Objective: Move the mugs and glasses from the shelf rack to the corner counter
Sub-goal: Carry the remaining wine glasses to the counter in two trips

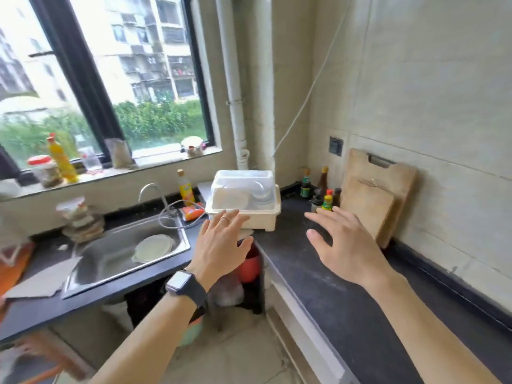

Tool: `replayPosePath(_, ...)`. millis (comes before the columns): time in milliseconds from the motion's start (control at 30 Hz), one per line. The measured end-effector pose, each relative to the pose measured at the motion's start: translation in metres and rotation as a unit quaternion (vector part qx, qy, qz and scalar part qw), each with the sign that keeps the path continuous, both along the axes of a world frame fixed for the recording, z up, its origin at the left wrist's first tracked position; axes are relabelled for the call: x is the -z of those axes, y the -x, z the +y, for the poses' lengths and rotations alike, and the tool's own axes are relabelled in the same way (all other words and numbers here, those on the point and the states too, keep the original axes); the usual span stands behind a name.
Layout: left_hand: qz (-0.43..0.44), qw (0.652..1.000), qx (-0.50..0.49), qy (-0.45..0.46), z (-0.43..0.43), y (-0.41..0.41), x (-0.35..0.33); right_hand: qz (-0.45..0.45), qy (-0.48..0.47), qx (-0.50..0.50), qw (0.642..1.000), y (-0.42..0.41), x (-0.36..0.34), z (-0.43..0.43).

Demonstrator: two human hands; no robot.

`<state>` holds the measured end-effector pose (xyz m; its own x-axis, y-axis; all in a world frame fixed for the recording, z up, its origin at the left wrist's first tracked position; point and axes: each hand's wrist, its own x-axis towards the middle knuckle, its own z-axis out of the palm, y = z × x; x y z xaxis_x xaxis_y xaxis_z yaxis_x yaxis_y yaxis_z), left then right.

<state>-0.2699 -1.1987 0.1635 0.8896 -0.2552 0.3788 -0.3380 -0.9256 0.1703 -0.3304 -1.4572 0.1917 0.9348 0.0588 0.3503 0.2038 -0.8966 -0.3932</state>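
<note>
1. Both hands are stretched out toward the corner counter [327, 295]. The left hand [221, 245] and the right hand [340, 245] each have fingers spread and straight, and neither grasps anything.
2. No mug or glass shows anywhere, and the shelf rack is out of view, so the task's things are off-frame. My guess is that the empty hands are sizing up the drop-off spot.
3. The left hand is level with the front rim of the lidded dish drainer [243, 200] at the far corner. I cannot tell whether the fingertips touch it.
4. The right hand hovers above bare dark worktop, near the sauce bottles [321, 189].
5. The cutting boards [371, 209] lean upright on the right wall, probably to dry and to free the surface.
6. Counts:
   - two hands
   - one drainer
   - two cutting boards, the smaller in front
   - at least five sauce bottles, overlapping, so that count is uncertain
   - one sink [91, 261] on the left with one plate [152, 248] in it
   - one smartwatch [184, 282] on the left wrist
</note>
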Motion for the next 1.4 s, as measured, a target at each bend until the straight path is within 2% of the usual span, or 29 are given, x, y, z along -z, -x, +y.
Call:
replayPosePath(267, -0.031, 0.976, -0.217, 0.013, 0.269, 0.076, -0.041, -0.052, 0.016, -0.208, 0.977, -0.031, -0.043, 0.266)
replayPosePath(500, -0.036, 0.941, -0.335, -0.011, 0.484, 0.139, -0.074, -0.06, 0.0, -0.327, 0.943, -0.021, -0.066, 0.495)
replayPosePath(600, -0.045, 0.928, -0.37, 0.009, 0.558, 0.158, -0.089, -0.065, 0.003, -0.359, 0.931, -0.016, -0.075, 0.575)
replayPosePath(1000, -0.052, 0.911, -0.407, 0.034, 0.738, 0.168, -0.103, -0.082, 0.018, -0.434, 0.897, -0.042, -0.093, 0.786)
replayPosePath(1400, -0.041, 0.897, -0.441, 0.009, 0.914, 0.058, -0.144, -0.114, -0.001, -0.461, 0.88, -0.176, -0.115, 0.973)
